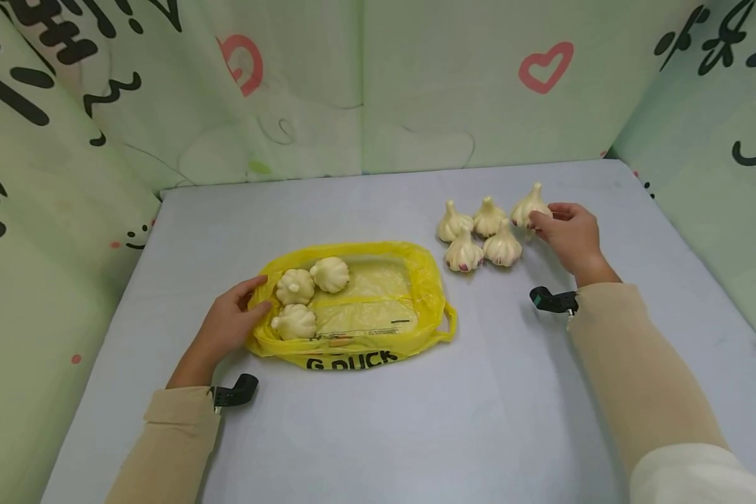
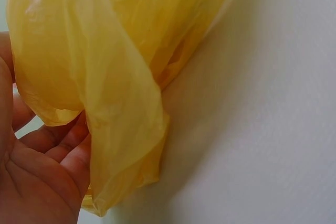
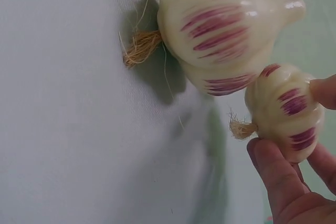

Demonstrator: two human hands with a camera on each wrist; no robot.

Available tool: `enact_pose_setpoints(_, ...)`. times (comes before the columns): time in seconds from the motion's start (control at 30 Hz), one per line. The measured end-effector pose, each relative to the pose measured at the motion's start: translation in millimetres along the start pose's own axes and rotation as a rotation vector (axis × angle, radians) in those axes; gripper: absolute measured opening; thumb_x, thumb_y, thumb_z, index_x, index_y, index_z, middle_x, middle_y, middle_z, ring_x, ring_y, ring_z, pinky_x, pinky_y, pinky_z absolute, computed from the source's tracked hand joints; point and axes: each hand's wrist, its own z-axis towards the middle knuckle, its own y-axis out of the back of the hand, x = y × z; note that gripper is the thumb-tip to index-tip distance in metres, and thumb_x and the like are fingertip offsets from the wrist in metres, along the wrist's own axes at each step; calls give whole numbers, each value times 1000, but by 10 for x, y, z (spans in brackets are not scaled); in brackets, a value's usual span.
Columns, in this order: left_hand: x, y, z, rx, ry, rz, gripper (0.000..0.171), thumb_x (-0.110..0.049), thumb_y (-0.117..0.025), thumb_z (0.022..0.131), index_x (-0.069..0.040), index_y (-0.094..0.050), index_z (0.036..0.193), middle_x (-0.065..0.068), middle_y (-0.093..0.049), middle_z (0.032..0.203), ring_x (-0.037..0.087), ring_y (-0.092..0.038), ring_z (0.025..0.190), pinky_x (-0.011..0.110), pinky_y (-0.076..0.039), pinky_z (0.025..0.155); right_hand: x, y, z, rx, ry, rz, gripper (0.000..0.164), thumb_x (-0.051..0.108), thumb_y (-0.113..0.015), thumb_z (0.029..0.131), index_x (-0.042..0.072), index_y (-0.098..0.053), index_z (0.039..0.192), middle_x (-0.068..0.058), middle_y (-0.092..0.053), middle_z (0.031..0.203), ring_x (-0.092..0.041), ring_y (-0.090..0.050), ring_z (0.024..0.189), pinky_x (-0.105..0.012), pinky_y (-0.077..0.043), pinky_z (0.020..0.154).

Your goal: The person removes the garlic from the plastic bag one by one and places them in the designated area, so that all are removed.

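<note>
Your right hand (image 1: 570, 236) pinches a garlic bulb (image 1: 529, 207) at the far right of the group, and the skin looks glossy, so it could slip or roll if the thumb eases. I cannot tell whether it is fully off the surface (image 1: 416, 434). Four bulbs (image 1: 465, 252) sit close by on its left; a low sweep to the left could knock them, since one lies near the held bulb's path. Your other risk is the yellow bag (image 1: 430, 280), to the left: its film looks thin, so the rim could sag or fold inward if your left hand (image 1: 229, 323) lets go, and a hard pull there might drag the bag and roll the three bulbs (image 1: 295, 287) gathered at its left end. The handle loop (image 1: 451, 326) on the right could also catch your fingers if you came in low.

As for pose, your right arm reaches from the near right, with thumb and fingers closed about the bulb's sides and its roots free. Your left arm comes from the near left, its thumb and fingers gripping the bag's left rim.
</note>
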Motion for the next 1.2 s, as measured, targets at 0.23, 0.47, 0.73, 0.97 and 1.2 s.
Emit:
enact_pose_setpoints(0.23, -5, 5, 6, 1, 1, 5, 59, -20, -58, 101, 0, -38, 152, 21, -33, 157, 36, -28, 146, 48, -29, 116, -54, -35, 46, 11, -16, -46, 72, 39, -60, 96, -5, -36, 148, -15, -44, 133, -2, -57, 86, -12, -51, 77)
enact_pose_setpoints(0.47, 10, 4, 13, 5, -7, -8, 59, -19, -58, 101, 1, -38, 152, 21, -33, 157, 36, -28, 146, 48, -29, 116, -100, -85, 99, 18, -20, -49, 70, 35, -59, 96, -5, -36, 148, -15, -44, 133, -4, -57, 87, -10, -50, 73)
enact_pose_setpoints(0.73, 17, 7, 15, 4, -6, -6, 59, -20, -58, 101, 0, -38, 152, 21, -33, 158, 36, -29, 146, 48, -29, 116, -128, -110, 151, 24, -21, -102, 73, 40, -59, 95, -4, -36, 149, -18, -44, 137, -9, -56, 96, -16, -49, 79)
enact_pose_setpoints(0.97, 8, 9, 11, 2, -6, -3, 59, -21, -58, 100, 0, -39, 152, 21, -34, 157, 36, -30, 145, 49, -29, 116, -112, -116, 147, 26, -4, -158, 78, 47, -58, 96, -1, -35, 152, -22, -42, 145, -18, -50, 106, -22, -46, 82)
enact_pose_setpoints(1.2, 10, 5, 10, 0, -1, -4, 59, -20, -58, 100, 0, -39, 152, 21, -34, 157, 36, -30, 145, 48, -30, 116, -90, -104, 122, 46, 0, -161, 80, 49, -56, 96, 1, -32, 155, -23, -37, 153, -22, -49, 111, -21, -47, 80)
